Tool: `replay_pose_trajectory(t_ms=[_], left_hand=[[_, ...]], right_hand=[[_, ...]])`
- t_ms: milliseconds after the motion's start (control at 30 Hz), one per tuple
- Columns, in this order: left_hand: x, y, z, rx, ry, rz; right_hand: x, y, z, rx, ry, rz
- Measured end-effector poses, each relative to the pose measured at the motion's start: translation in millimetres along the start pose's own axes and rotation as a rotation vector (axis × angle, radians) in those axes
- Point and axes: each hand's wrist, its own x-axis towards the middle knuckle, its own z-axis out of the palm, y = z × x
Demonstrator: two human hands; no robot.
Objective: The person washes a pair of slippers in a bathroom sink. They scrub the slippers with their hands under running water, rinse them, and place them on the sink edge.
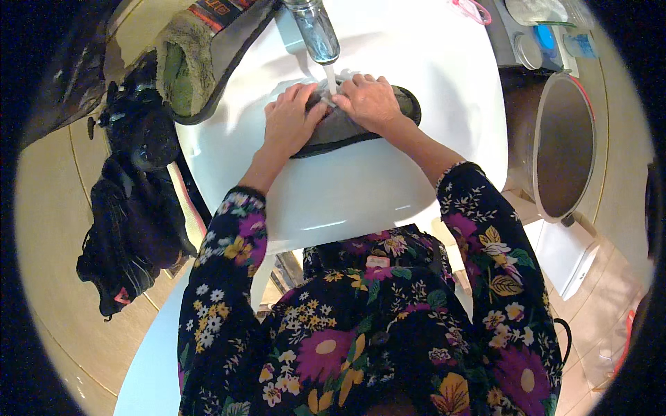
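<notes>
Water runs from a metal faucet (318, 39) onto a grey slipper (341, 127) with a dark sole, lying in a white sink (322, 192). My left hand (292, 117) holds the slipper on its left side, thumb pointing inward. My right hand (370, 101) grips its upper edge to the right of the stream, thumb close to the water. A grey, fleece-lined slipper (221, 49) rests on the sink's upper left rim. The fingertips of both hands partly hide the opening of the wet slipper.
Black items (140, 208), apparently bags or clothing, hang left of the sink. At the right stand an oval-rimmed mirror or lid (566, 148), a white box (564, 255) and jars with a blue cap (545, 36). A pink band (476, 10) lies on the upper right rim.
</notes>
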Motion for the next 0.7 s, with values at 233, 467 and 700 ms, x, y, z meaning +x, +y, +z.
replay_pose_trajectory(t_ms=[233, 467, 700], left_hand=[[-47.7, -17.6, -22.9, 0.129, -0.120, 0.273], [-37.3, -31.4, -14.9, 0.107, -0.002, 0.380], [-34.8, -26.5, -51.8, -0.547, -0.138, -0.121]], right_hand=[[-38.1, 10.5, -31.8, 0.052, 0.002, -0.319], [-42.3, 24.7, -46.1, -0.225, -0.124, -0.329], [-3.5, 42.3, -82.7, 0.364, -0.345, 0.014]])
